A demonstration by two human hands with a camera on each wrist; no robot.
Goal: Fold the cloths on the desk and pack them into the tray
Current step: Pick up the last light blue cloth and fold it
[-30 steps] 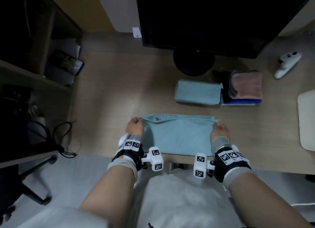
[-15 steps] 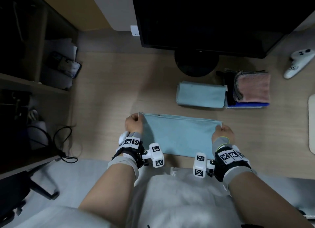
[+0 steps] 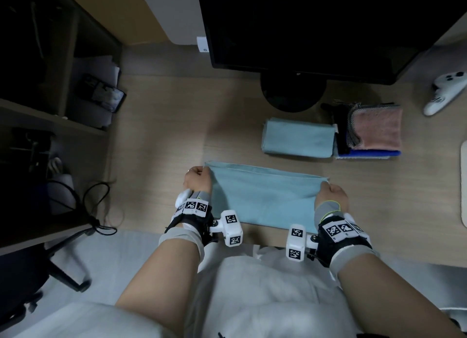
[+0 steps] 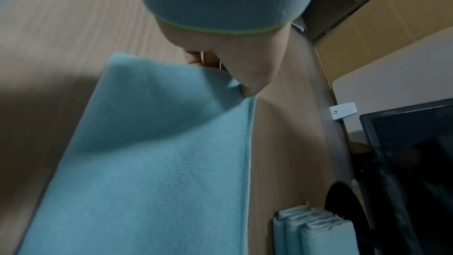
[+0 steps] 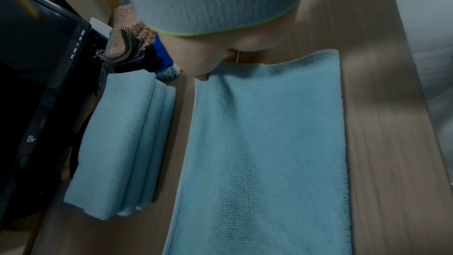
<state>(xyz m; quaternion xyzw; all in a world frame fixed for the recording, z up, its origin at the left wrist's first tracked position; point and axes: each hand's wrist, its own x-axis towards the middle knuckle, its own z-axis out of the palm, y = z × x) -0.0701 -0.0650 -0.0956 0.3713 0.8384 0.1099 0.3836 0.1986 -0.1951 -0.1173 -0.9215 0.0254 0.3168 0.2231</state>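
Both hands are on the same light blue cloth, which lies spread near the front edge of the wooden surface. The left hand has its fingers curled round the cloth's far left corner, and the right hand pinches the far right corner the same way (the wrist views show each thumb on top of the fabric with fingers tucked under it). The far edge looks doubled over, with a hemmed edge showing just past it.

Further back on the surface there's a folded light blue cloth, and touching its right side is a stack with a pink cloth on top of dark and blue ones. A black monitor stands behind them, and a white controller sits off to the right.
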